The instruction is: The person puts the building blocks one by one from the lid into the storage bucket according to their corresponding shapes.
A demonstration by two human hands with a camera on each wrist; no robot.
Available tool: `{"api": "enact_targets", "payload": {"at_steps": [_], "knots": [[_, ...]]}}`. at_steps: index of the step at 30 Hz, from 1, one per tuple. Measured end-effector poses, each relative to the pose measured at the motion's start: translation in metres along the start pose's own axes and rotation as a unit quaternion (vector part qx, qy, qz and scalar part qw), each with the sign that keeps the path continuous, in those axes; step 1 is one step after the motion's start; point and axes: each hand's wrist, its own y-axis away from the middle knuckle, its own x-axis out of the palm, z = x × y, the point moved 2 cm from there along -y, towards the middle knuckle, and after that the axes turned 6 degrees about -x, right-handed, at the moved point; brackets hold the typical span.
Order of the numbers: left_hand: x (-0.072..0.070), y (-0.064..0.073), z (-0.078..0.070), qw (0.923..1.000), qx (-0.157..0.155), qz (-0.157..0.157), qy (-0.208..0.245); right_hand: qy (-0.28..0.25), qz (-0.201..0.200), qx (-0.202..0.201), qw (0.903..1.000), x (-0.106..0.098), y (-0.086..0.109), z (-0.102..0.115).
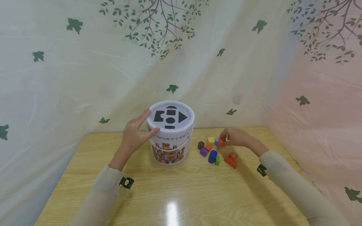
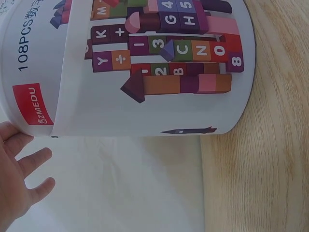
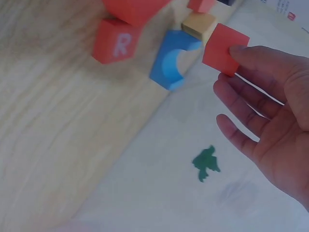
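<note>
A white toy-block bucket (image 1: 169, 144) stands upright, its lid (image 1: 176, 125) cut with several dark shaped holes. My left hand (image 1: 135, 133) touches the bucket at its upper left rim, with thumb and fingers spread. In the left wrist view the fingers (image 2: 36, 162) lie at the lid end of the bucket, beside its red label. My right hand (image 3: 275, 92) pinches a red block (image 3: 225, 48) between thumb and fingers. Beneath and beside it is a blue arch block (image 3: 166, 60) with a round notch. A red letter block (image 3: 116, 41) marked R lies nearby.
Several loose blocks lie right of the bucket: a yellow block (image 1: 211, 141), a dark cylinder (image 1: 200, 145), a purple cylinder (image 1: 204, 152), a blue cylinder (image 1: 212, 156) and a green block (image 1: 217, 160). A red triangular block (image 1: 230, 162) lies nearer me. A leaf-patterned curtain hangs behind the wooden table (image 1: 135, 194).
</note>
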Motion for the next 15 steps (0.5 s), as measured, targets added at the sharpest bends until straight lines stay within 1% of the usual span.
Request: {"api": "enact_targets", "payload": {"at_steps": [4, 7, 11, 15], "knots": [[0.0, 0.001, -0.001, 1.0, -0.004, 0.006, 0.004, 0.027, -0.015, -0.014, 0.9994, -0.02, -0.003, 0.01], [0.0, 0.001, -0.001, 0.9999, -0.007, 0.008, 0.004, 0.039, -0.027, -0.012, 0.9988, -0.037, -0.006, 0.018], [0.0, 0.0, 0.0, 0.9999, -0.01, 0.009, 0.001, 0.044, -0.05, -0.009, 0.9977, -0.059, -0.012, 0.029], [0.0, 0.0, 0.001, 0.9998, -0.015, 0.012, -0.001, 0.035, -0.079, -0.021, 0.996, -0.078, -0.018, 0.038]]}}
